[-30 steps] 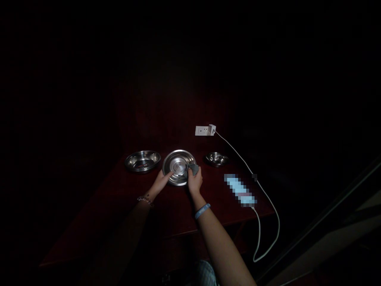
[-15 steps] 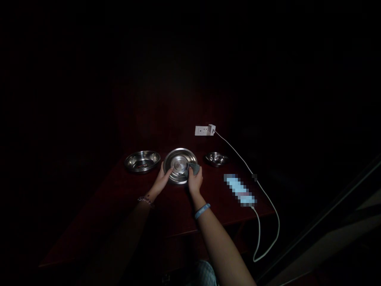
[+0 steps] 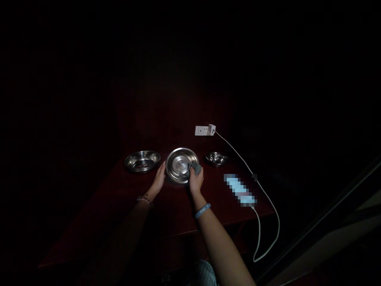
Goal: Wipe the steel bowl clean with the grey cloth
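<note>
A round, shiny steel plate with a raised rim is tilted up toward me over the table. My right hand grips a grey cloth at the plate's lower right edge, with the thumb on the inner side. Whether those fingers also pinch the rim is hidden. Beside the plate's left edge is my left hand, its fingers stretched out and its thumb off the plate. A narrow gap seems to lie between this hand and the rim.
Left on the dark red table sits a deeper steel bowl. A small steel bowl stands right. A blurred, glowing device lies nearer, its white cable looping past the table edge to a charger in the wall socket.
My left thumb has come off the plate's inner face, and the hand now lies beside the rim. The plate has shifted slightly right; my right hand keeps the cloth.
</note>
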{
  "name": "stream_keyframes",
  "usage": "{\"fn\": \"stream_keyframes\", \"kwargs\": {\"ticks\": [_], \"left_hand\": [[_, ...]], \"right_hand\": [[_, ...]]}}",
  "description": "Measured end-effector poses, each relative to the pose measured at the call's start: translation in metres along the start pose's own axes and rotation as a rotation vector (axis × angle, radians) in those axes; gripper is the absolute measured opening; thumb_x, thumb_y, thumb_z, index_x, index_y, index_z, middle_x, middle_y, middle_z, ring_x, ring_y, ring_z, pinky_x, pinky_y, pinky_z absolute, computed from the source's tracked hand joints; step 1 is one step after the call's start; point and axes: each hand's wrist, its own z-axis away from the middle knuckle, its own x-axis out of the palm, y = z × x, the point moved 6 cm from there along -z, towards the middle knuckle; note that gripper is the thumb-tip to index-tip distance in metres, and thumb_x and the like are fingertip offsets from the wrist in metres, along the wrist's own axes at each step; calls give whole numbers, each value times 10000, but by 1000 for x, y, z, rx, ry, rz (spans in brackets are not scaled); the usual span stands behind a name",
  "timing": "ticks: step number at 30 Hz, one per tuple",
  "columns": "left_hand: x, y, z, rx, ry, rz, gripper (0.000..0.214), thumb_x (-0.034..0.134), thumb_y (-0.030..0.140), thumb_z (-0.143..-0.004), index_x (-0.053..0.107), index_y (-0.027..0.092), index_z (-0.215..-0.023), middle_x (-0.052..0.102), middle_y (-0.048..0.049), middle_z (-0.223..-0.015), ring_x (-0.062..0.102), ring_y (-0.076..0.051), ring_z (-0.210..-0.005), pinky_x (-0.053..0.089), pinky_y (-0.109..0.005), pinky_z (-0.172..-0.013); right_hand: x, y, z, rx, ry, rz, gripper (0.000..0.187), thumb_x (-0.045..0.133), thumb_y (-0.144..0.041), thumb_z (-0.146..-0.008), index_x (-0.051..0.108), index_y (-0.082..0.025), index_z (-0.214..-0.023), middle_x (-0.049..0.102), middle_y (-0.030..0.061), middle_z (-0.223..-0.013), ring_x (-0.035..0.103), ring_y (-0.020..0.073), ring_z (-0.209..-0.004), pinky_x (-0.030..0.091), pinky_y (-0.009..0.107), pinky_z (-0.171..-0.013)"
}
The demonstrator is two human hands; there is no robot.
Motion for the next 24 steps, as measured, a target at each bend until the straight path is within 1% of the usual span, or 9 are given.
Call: {"fn": "stream_keyframes", "kwargs": {"ticks": [3, 6, 8, 12, 15, 17, 20, 24], "left_hand": [[-3, -2, 0, -36, 40, -11, 497, 547, 530, -963, 657, 199, -1317, 663, -146, -1435, 621, -310, -1313, 527, -465, -1047], [-3, -2, -1, -27, 44, -28, 533, 560, 568, -939, 660, 211, -1322, 648, -143, -1455, 624, -291, -1313, 541, -446, -1040], [-3, -1, 0, -21, 37, -19, 541, 583, 580, -921, 676, 209, -1303, 659, -138, -1442, 631, -291, -1304, 551, -436, -1032], [-2, 3, 3, -46, 39, 17, 528, 633, 570, -901, 698, 204, -1276, 669, -125, -1432, 606, -305, -1341, 522, -456, -1083], [0, 7, 6, -56, 29, 39, 602, 673, 619, -860, 696, 185, -1277, 657, -137, -1445, 570, -329, -1382, 493, -477, -1118], [3, 11, 7, -44, 3, 46, 645, 688, 663, -827, 712, 169, -1242, 679, -152, -1408, 576, -351, -1371, 497, -490, -1112], [5, 15, 7, 6, -33, 20, 629, 681, 691, -816, 745, 171, -1163, 723, -145, -1333, 583, -351, -1359, 480, -491, -1131], [4, 14, 4, 65, -42, -19, 622, 666, 692, -826, 747, 159, -1137, 717, -142, -1345, 555, -335, -1390, 414, -495, -1189]], "right_hand": [[0, 1, -1, 18, -2, -1, 238, 598, -369, -836, 605, -221, -1022, 747, 79, -995, 708, 259, -933, 519, 331, -812], [0, 4, -2, 23, 19, -4, 245, 600, -368, -824, 611, -220, -1019, 746, 81, -1013, 707, 262, -946, 520, 340, -832], [0, 5, -2, 15, 36, -18, 225, 602, -367, -816, 614, -229, -993, 746, 67, -990, 705, 259, -928, 522, 343, -831], [0, 8, -3, -4, 56, -61, 180, 616, -356, -800, 617, -244, -941, 747, 38, -929, 698, 248, -886, 517, 338, -808], [1, 10, -4, 6, 45, -91, 174, 627, -351, -793, 613, -247, -931, 747, 39, -920, 689, 250, -883, 504, 341, -803], [3, 10, -5, 12, 25, -100, 169, 627, -357, -791, 607, -250, -921, 744, 40, -916, 684, 253, -892, 497, 343, -806], [3, 10, -5, 14, 21, -112, 159, 623, -356, -787, 604, -253, -907, 740, 38, -907, 682, 255, -895, 495, 344, -813], [2, 9, -4, 9, 32, -125, 153, 619, -353, -784, 607, -251, -897, 738, 32, -891, 684, 249, -882, 498, 339, -814]]}}
